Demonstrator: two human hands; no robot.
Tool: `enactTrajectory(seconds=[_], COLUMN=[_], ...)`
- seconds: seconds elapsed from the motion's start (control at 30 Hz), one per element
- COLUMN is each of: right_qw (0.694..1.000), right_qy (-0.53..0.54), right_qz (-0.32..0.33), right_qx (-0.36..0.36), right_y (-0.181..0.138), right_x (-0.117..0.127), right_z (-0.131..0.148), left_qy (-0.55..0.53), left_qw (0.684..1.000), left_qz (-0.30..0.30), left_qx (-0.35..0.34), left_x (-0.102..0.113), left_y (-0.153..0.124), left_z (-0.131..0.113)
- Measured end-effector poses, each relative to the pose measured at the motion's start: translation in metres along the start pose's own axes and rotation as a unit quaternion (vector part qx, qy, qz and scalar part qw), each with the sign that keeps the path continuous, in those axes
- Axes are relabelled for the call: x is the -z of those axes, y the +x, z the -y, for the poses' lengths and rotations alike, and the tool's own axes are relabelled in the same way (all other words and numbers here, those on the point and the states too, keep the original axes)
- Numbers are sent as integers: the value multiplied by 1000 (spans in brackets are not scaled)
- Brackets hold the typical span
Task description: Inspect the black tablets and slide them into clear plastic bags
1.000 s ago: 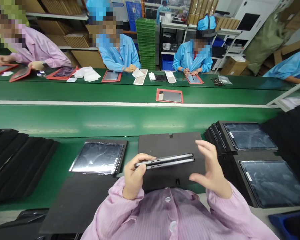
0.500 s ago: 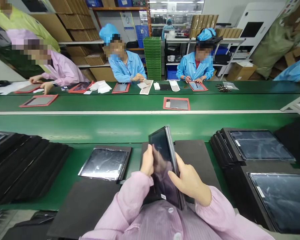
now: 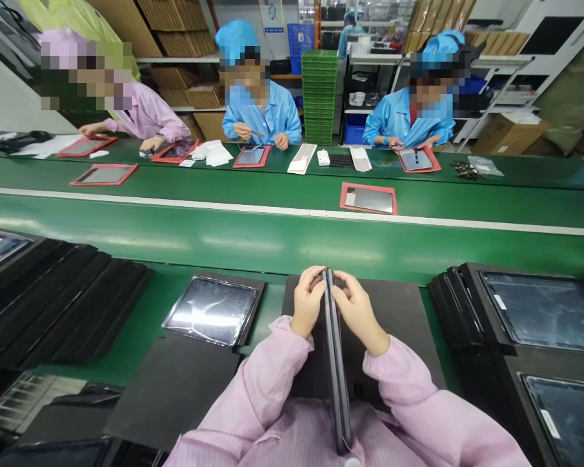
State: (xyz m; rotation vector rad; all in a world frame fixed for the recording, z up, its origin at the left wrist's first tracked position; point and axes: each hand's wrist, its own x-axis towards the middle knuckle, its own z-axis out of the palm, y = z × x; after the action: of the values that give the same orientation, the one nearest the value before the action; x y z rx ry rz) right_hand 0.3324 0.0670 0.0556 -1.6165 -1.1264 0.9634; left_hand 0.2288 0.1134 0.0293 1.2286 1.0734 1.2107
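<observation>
At lower centre the black pad (image 3: 403, 318) lies bare on either side of the hands. It is hemmed in by a screened tray (image 3: 211, 310) at left and stacked trays (image 3: 511, 311) at right, and the green belt (image 3: 272, 240) beyond runs open. Half a second ago the pair of tablets (image 3: 337, 383) showed its dark face; now it stands edge-on. The left hand (image 3: 306, 303) and right hand (image 3: 359, 312) clasp its far end from both sides, fingers curled tight against it.
</observation>
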Motion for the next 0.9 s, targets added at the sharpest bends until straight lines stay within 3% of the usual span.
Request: enactTrajectory(seconds=[0.17, 0.5, 0.9], right_qw=[987, 982, 984], right_qy=[109, 123, 107], right_qz=[77, 108, 116], right_qx=[-90, -93, -84], right_y=[28, 25, 25], right_x=[4, 5, 6], right_z=[8, 4, 6], left_qy=[-11, -38, -20], left_qw=[999, 995, 995], left_qz=[25, 72, 80], left_qx=[18, 60, 49], left_x=[1, 5, 8], left_y=[2, 5, 4], left_z=[-7, -10, -11])
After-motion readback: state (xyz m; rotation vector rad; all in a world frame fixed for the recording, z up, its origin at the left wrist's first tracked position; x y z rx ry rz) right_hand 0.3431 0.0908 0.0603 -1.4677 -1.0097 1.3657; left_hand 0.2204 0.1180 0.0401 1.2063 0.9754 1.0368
